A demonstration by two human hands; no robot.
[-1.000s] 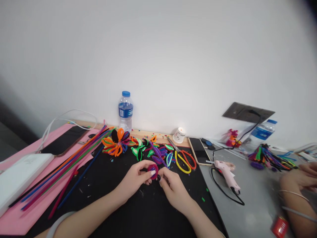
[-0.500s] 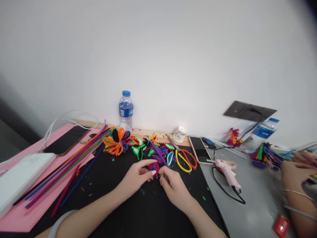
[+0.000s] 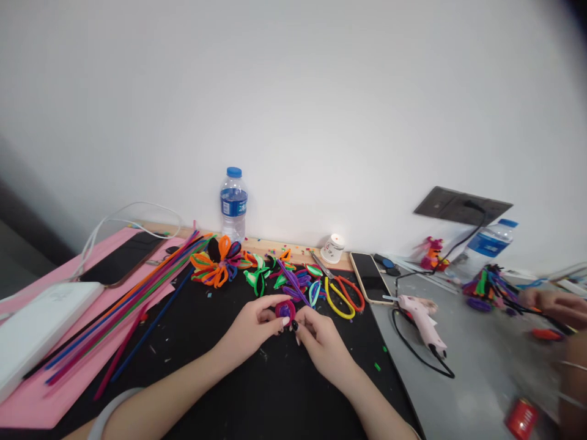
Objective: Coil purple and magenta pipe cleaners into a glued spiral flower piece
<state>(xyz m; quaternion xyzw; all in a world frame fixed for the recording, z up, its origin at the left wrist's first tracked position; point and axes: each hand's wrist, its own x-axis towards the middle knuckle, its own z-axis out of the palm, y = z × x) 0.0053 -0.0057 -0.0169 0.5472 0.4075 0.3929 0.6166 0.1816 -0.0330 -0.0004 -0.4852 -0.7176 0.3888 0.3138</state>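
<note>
Over the black mat point(image 3: 257, 397), magenta-purple coil point(image 3: 285, 309) gripped by left hand point(image 3: 254, 321), thumb at its six o'clock, index curled over twelve. Right hand point(image 3: 321, 339): fingertips drawn together at its four; whether gripping, cannot tell. Coil roundish, face toward viewer; long axis indistinct. Beyond: scissors point(image 3: 335, 278), two o'clock; bottle point(image 3: 233, 206), eleven.

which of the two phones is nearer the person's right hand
The pale-edged phone, just right of the scissors, is nearer the right hand; the other phone lies on pink paper at left.
</note>
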